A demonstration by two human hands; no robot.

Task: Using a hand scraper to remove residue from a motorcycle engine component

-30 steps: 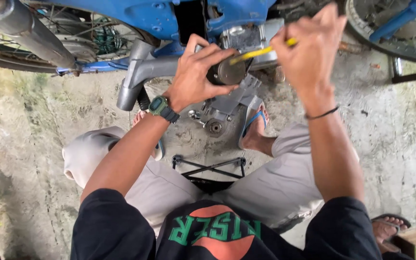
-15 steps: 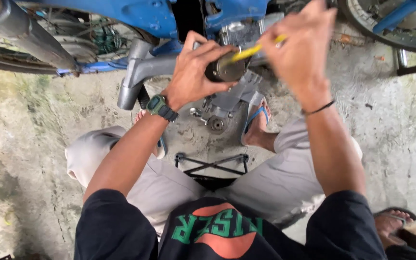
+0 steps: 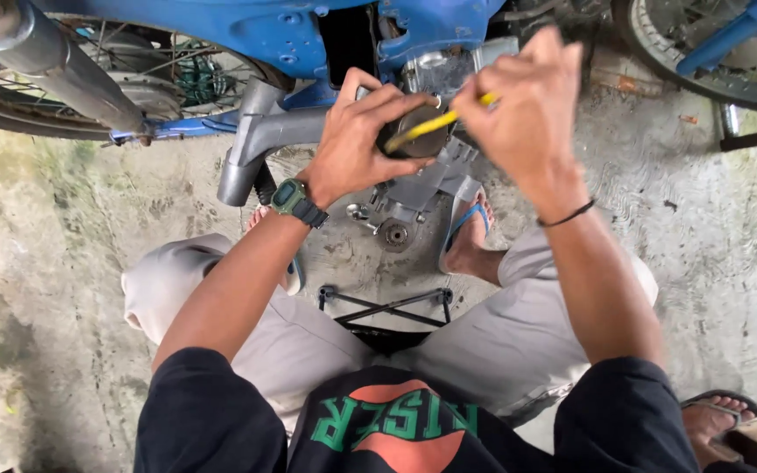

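1. Now the left hand [image 3: 352,144] cups a dark round part [image 3: 413,140] against the blue motorbike [image 3: 247,31]; a sweaty grip could drop it.
2. Seemingly, right hand [image 3: 527,109] fingers pinch a yellow tool [image 3: 435,125]; a slip might jab the left fingers.

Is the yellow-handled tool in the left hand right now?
No, the right hand grips the yellow-handled tool, while the left hand holds the dark round part.
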